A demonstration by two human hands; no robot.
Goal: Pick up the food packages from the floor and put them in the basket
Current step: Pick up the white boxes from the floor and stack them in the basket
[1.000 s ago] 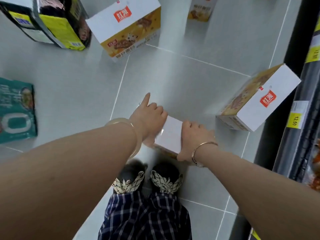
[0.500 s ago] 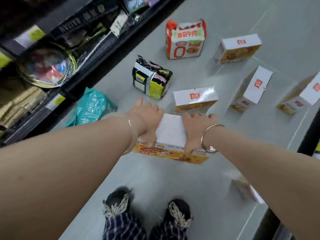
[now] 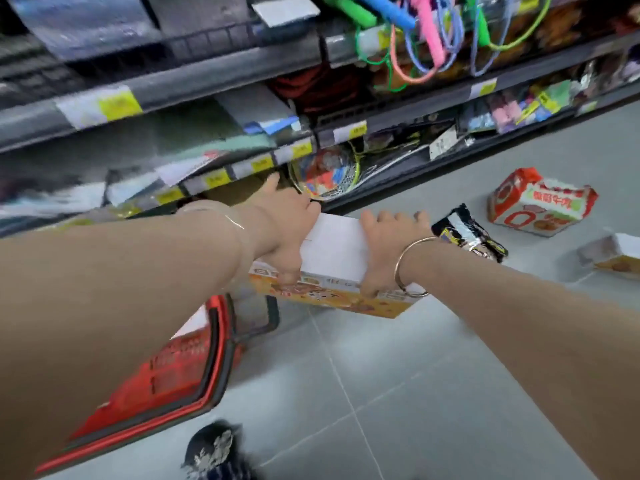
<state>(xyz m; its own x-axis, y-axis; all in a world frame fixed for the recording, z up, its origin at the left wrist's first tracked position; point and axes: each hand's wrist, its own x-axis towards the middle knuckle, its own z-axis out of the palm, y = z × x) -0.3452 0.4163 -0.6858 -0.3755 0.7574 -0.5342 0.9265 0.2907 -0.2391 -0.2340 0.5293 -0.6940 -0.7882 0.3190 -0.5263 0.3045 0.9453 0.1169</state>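
Observation:
I hold a white and orange food box (image 3: 334,258) in the air with both hands. My left hand (image 3: 282,223) grips its left end, thumb curled over the near edge. My right hand (image 3: 388,244) grips its right end. The red basket (image 3: 194,368) with a dark rim stands on the floor below and to the left of the box, partly hidden by my left forearm. On the floor to the right lie a black noodle pack (image 3: 467,237), a red and white noodle pack (image 3: 540,206) and another white and orange box (image 3: 613,254).
Store shelves (image 3: 242,74) with price tags and hanging goods run along the left and top. The grey tiled floor (image 3: 398,393) stretches to the right. One of my shoes (image 3: 214,452) shows at the bottom.
Both hands lifted the box off the floor and carried it left. The view swung left, so the shelves and the red basket came into sight.

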